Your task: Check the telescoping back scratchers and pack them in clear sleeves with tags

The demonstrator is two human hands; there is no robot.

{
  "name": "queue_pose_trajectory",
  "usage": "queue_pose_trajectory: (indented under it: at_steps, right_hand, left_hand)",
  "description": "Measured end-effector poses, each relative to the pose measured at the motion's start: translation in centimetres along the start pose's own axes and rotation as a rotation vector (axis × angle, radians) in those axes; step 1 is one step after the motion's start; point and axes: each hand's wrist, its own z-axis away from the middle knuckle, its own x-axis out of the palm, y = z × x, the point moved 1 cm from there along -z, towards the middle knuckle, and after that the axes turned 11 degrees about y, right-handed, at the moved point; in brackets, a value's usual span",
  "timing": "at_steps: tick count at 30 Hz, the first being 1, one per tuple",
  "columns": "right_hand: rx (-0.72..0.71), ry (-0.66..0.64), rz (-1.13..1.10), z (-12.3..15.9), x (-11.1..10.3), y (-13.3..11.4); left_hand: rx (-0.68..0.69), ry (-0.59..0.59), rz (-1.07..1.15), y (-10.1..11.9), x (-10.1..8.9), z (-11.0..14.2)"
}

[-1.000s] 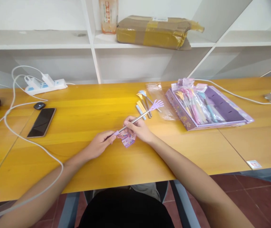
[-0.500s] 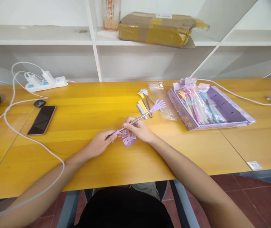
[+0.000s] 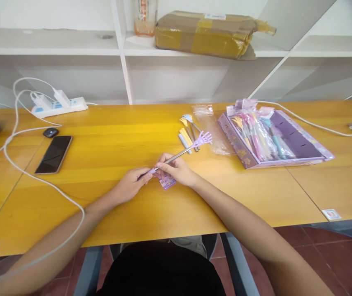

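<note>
A back scratcher (image 3: 178, 155) with a metal rod and a purple hand-shaped head slants up to the right above the table. My left hand (image 3: 132, 183) is closed around its purple handle end. Farther up, my right hand (image 3: 176, 168) pinches the metal rod. Purple printed cards (image 3: 167, 182) lie below, partly covered by my right hand. Just beyond the purple head are yellow and blue back scratchers (image 3: 191, 127), lying close together with their handles toward me. A clear plastic bag (image 3: 214, 135) lies beside them.
A purple display box (image 3: 246, 160) holding several wrapped back scratchers stands at the right. On the left are a phone (image 3: 54, 155), a small black mouse (image 3: 51, 132), a power strip (image 3: 60, 107) and a looping white cable (image 3: 52, 189). A taped cardboard parcel (image 3: 206, 35) sits on the shelf.
My right hand has slid slightly down the rod toward my left hand, and the purple head has shifted a little left. The cards are more covered. The camera view has tilted slightly.
</note>
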Motion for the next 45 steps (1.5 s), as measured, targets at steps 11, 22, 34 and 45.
queue_pose_trajectory:
  at_steps: [11,22,34,45]
  right_hand:
    - [0.01,-0.166,0.128,0.1,-1.2,-1.1]
    - [-0.241,0.536,0.056,-2.0,-6.0,-3.1]
    - [-0.21,0.477,0.096,-2.2,-5.3,-1.0]
    - [-0.201,0.441,0.09,-1.8,-4.3,-0.6]
  left_hand:
    - [-0.007,-0.013,0.023,0.0,-0.1,0.1]
    - [-0.077,-0.022,0.085,0.0,0.0,0.5]
    - [-0.064,-0.036,0.025,-0.3,0.0,0.4]
    - [-0.045,-0.033,0.01,-0.7,0.0,0.4]
